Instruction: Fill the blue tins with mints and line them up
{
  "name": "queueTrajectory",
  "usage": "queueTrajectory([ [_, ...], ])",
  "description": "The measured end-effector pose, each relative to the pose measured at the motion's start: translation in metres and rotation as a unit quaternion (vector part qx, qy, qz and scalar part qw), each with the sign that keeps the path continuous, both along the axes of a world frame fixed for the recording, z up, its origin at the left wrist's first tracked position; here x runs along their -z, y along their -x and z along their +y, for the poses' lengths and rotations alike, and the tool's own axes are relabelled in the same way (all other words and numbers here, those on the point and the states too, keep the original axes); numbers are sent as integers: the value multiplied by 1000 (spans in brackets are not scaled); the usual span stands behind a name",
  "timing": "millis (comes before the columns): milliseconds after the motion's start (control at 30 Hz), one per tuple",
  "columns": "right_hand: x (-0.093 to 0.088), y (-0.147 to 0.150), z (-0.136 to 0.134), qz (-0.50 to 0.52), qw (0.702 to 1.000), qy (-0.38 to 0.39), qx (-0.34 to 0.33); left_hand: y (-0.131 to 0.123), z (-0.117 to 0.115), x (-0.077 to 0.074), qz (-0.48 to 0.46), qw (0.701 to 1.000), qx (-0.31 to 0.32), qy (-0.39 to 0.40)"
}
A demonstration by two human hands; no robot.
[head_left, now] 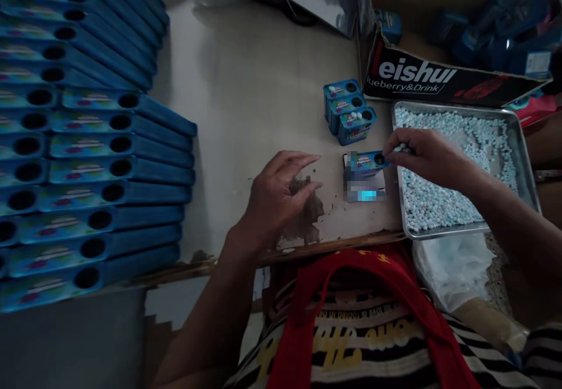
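My left hand [281, 193] is open above the table, thumb and fingers apart, with nothing between them. To its right, a blue candy box [364, 162] with a round dark hole sits on a small flat device [377, 183] with a lit display, partly blurred out, perhaps a scale. My right hand [428, 156] is closed on small pale blue candies [401, 149], just right of that box and over the left edge of a metal tray [408, 232]. Loose candies [439, 204] of the same kind cover much of the tray. Three more boxes [349, 113] stand grouped behind, pale candies on their tops.
Long rows of blue boxes [123, 169] are stacked at the left. A cardboard carton [408, 78] with more blue boxes stands at the back right. Below the tray hangs a clear plastic bag [456, 266]. The table's front edge [333, 245] is worn.
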State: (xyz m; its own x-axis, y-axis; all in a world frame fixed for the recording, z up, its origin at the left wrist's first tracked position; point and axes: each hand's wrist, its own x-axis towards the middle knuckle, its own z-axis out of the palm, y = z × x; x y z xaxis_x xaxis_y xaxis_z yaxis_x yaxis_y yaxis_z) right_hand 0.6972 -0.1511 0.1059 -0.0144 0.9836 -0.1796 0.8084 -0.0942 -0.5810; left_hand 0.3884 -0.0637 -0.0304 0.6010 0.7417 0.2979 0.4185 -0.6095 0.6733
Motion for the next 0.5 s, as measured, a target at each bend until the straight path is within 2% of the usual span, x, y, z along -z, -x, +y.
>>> queueTrajectory([
  [233, -3, 8, 3, -61, 997, 26, -33, -7, 3, 9, -6, 999, 32, 25],
  [500, -5, 18, 7, -91, 995, 40, 11, -3, 3, 17, -22, 999, 39, 19],
])
